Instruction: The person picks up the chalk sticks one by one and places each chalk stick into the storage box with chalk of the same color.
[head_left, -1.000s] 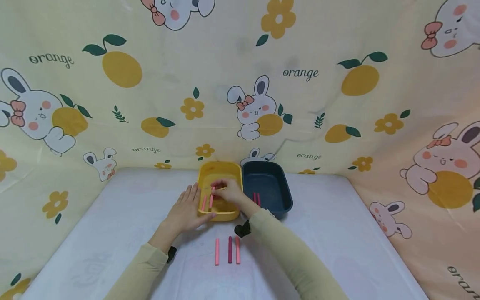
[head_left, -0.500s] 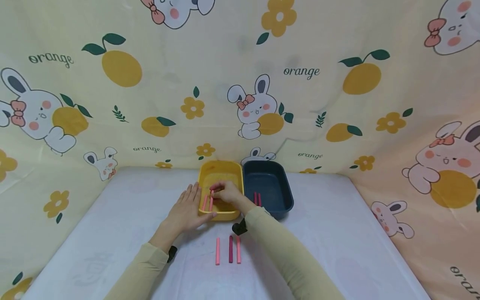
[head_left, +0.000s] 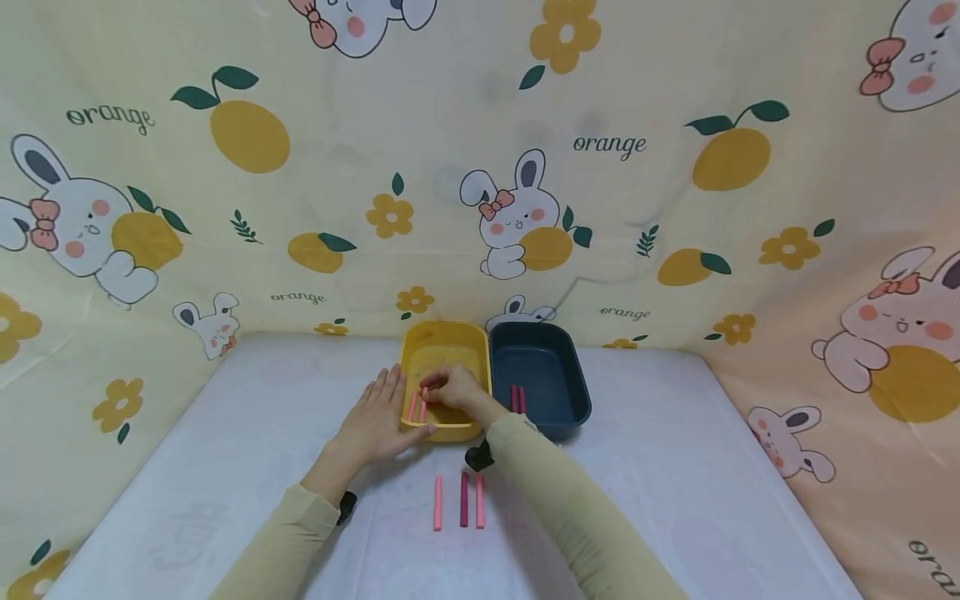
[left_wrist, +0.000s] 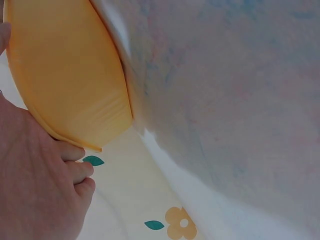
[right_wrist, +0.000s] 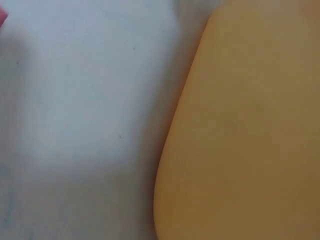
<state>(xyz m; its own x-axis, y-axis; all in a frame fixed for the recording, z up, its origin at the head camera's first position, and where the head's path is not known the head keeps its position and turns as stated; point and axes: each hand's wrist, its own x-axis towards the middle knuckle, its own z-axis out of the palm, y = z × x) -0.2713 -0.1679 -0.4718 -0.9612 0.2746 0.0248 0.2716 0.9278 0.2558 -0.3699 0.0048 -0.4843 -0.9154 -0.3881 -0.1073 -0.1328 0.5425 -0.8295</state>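
Left hand (head_left: 367, 427) lies spread along the yellow tray's edge (head_left: 453, 433); right hand (head_left: 459, 392) seemingly pinches a pink stick (head_left: 423, 409), room beyond.

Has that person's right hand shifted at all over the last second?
Yes, slightly: in the head view, the right hand has moved down the picture, toward the front rim of the yellow tray.

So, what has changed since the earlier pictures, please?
The right hand has come down slightly in the yellow tray, lowering the pink stick it pinches. Nothing was visibly let go. The left hand on the yellow tray, the three sticks on the table and the two sticks in the blue tray stayed put.
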